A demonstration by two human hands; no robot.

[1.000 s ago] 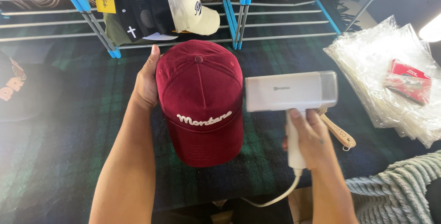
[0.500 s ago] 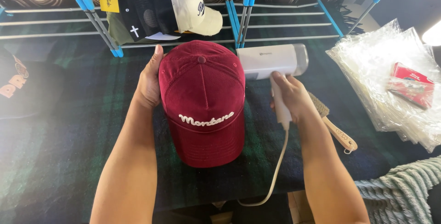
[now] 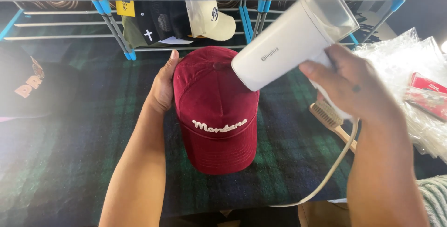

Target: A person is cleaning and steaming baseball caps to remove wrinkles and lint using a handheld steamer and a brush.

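The left hand [image 3: 163, 87] lies flat against the side of the red cap [image 3: 215, 110] in the middle of the frame, and the right hand [image 3: 347, 80] grips a white steamer [image 3: 291, 38] above it. The steamer hides part of the cap's top. A wooden brush [image 3: 331, 121] lies to the right, clear bags [image 3: 409, 68] far right, and a rack with caps [image 3: 186, 13] fills the top.
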